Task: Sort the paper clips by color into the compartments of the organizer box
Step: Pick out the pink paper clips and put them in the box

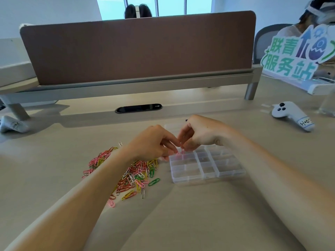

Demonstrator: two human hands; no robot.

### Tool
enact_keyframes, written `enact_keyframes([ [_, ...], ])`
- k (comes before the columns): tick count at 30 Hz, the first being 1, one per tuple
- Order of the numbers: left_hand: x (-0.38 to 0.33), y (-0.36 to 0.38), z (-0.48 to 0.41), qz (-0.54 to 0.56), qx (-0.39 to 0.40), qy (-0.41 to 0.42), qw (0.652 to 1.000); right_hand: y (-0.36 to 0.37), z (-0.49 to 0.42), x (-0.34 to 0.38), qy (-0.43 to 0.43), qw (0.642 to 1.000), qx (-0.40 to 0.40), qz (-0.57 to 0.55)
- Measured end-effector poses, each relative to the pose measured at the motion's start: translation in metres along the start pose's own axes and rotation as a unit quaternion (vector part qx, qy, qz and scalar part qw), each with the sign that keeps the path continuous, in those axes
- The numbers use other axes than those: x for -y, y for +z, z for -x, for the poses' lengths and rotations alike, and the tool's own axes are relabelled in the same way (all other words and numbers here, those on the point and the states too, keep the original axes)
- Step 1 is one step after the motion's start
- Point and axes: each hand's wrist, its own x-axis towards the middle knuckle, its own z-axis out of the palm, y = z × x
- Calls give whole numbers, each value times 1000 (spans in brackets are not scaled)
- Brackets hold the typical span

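A clear plastic organizer box (208,175) with several compartments lies on the desk right of centre. A heap of pink, yellow, green, red and silver paper clips (134,173) lies to its left, partly under my left forearm. My left hand (154,142) and my right hand (201,133) meet fingertip to fingertip over the box's near-left corner region. Both pinch pink paper clips (181,153) that hang just above a left-column compartment. The far part of the box is hidden behind my right hand.
A white game-style controller (290,115) lies at the right, another grey one (12,125) at the far left. A brown desk divider (137,49) stands behind, with a cable slot (138,108) in front of it. A colourful sign (297,53) stands at the back right.
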Motion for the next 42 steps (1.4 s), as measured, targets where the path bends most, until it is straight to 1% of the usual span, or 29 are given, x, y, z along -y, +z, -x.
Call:
enact_keyframes([
  [4, 2, 8, -3, 30, -43, -4, 999, -1, -1, -3, 10, 1000, -7, -23],
  [7, 1, 2, -1, 53, -64, -13, 996, -5, 2, -2, 5, 999, -39, -10],
  [9, 0, -12, 4, 44, -90, -18, 995, -9, 3, 2, -10, 998, -67, 5],
  [11, 2, -30, 13, 24, -110, -21, 993, -9, 4, 9, -28, 997, -78, 2],
  [12, 5, -39, 19, 2, -105, -25, 994, -7, 3, 14, -39, 997, -73, 6],
  [13, 10, -46, 25, -33, -83, -34, 995, -2, 2, 21, -51, 997, -62, 20],
  [16, 25, -56, 40, -122, 41, -87, 988, 20, -7, 42, -83, 992, -4, 98],
  [17, 30, -58, 46, -142, 67, -103, 982, 30, -12, 51, -95, 987, 13, 129],
  [19, 36, -56, 47, -166, 94, -116, 975, 46, -19, 58, -116, 976, 21, 181],
  [22, 44, -57, 48, -175, 120, -125, 969, 64, -29, 63, -146, 964, 16, 220],
  [24, 48, -58, 47, -181, 133, -125, 966, 73, -35, 63, -159, 958, 17, 236],
  [28, 56, -57, 46, -160, 132, -121, 971, 82, -42, 60, -168, 953, 20, 252],
  [31, 60, -59, 47, -166, 124, -109, 972, 83, -46, 58, -172, 952, 12, 254],
  [34, 60, -63, 50, -152, 128, -105, 974, 80, -47, 55, -169, 958, 1, 232],
  [38, 57, -66, 53, -133, 113, -110, 978, 73, -47, 55, -162, 964, -2, 213],
  [42, 53, -59, 51, -139, 153, -126, 970, 68, -43, 55, -147, 970, 30, 189],
])
